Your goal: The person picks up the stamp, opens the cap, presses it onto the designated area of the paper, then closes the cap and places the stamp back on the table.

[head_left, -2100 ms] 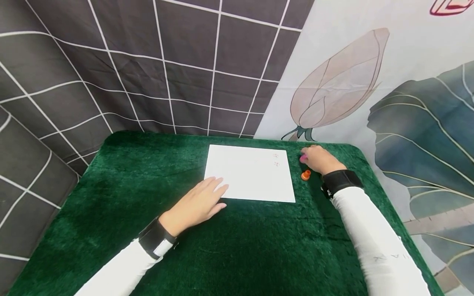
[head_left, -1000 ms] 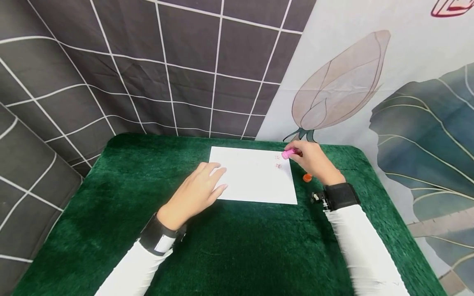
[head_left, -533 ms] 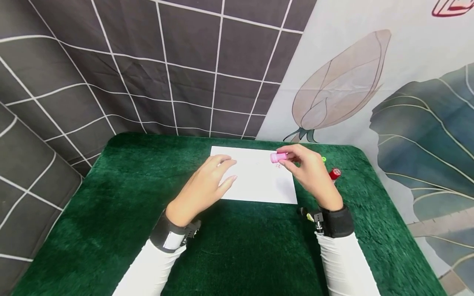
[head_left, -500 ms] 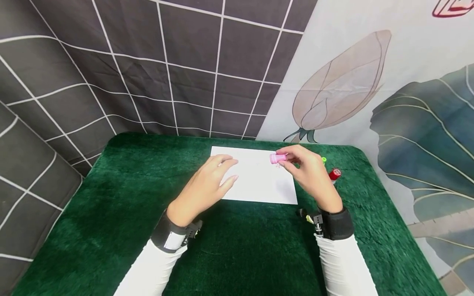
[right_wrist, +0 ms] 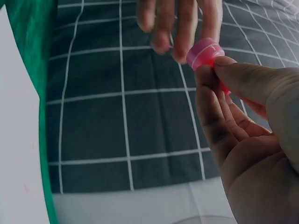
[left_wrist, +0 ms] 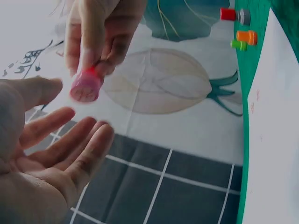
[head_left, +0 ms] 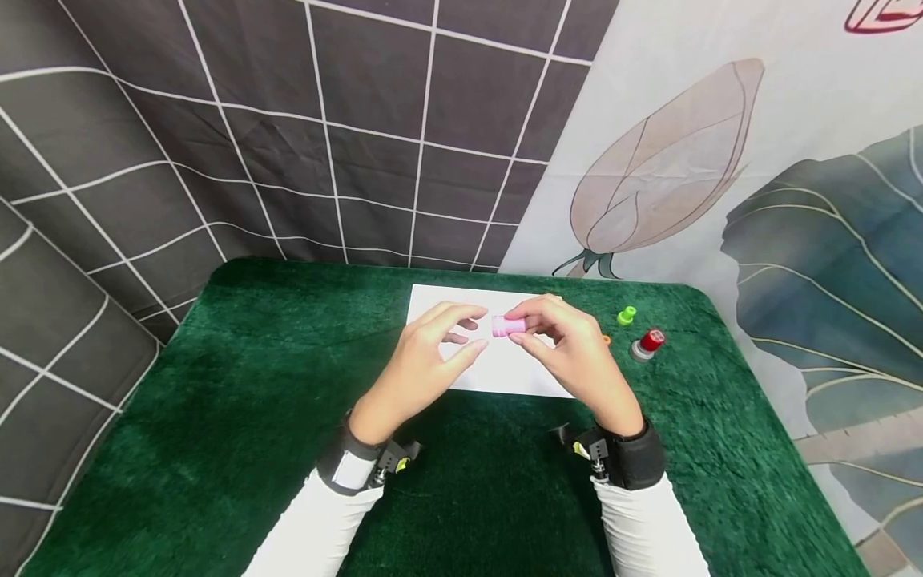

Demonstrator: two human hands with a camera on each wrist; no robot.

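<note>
Clearly, the right hand (head_left: 573, 349) pinches the pink stamp (head_left: 509, 325) between thumb and fingers, and it keeps the stamp sideways above the white paper (head_left: 490, 375). The left hand (head_left: 424, 354) is open, with its thumb and fingers spread just beside the wide, patterned end of the stamp, without touching it. On the green cloth (head_left: 461, 489), to the right of the paper, are 3 other stamps: 1 green stamp (head_left: 626, 316), 1 red stamp (head_left: 652, 340) with grey base, and 1 orange stamp (left_wrist: 245, 37), which the right hand partly hides in the head view.

Two hands (head_left: 425, 357) (head_left: 577, 349), four stamps (left_wrist: 85, 87) (left_wrist: 229, 14) (left_wrist: 246, 37) (left_wrist: 238, 45), one sheet (head_left: 497, 373)
</note>
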